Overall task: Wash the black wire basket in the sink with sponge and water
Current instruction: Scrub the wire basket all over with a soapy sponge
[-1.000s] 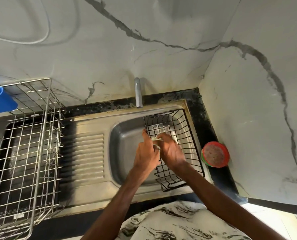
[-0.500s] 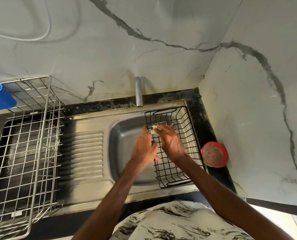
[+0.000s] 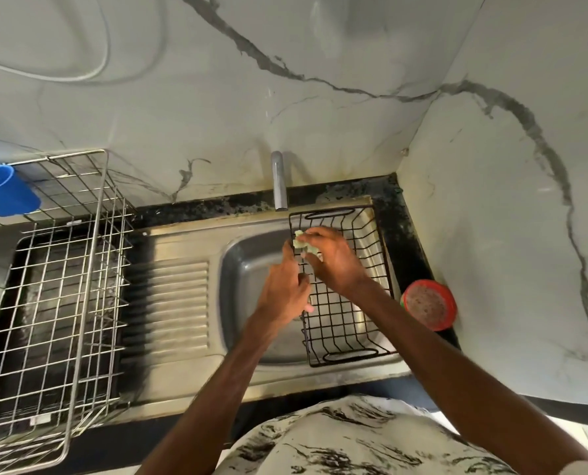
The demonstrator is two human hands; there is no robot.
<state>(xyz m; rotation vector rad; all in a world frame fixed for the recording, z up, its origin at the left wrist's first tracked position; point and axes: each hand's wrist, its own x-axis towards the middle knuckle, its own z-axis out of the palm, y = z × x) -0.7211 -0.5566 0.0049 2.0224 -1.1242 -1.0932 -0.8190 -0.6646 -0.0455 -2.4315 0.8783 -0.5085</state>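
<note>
Resting in the right half of the steel sink [image 3: 248, 303], the black wire basket [image 3: 347, 320] sits open side up, just below the tap [image 3: 279, 181]. The right hand [image 3: 333, 262] reaches inside it, fingers bunched and pinching a pale green sponge [image 3: 303, 243] against the basket's far left corner. The left hand [image 3: 285, 293] grips the basket's left wall, fingers curled round the wire. Both forearms stretch forward over the sink's front edge. A red-lidded tub [image 3: 428, 305] stands on the black counter just right of the sink. Left of the drainer, a metal dish rack [image 3: 56, 286] carries a blue cup [image 3: 3, 190] at its far corner.
</note>
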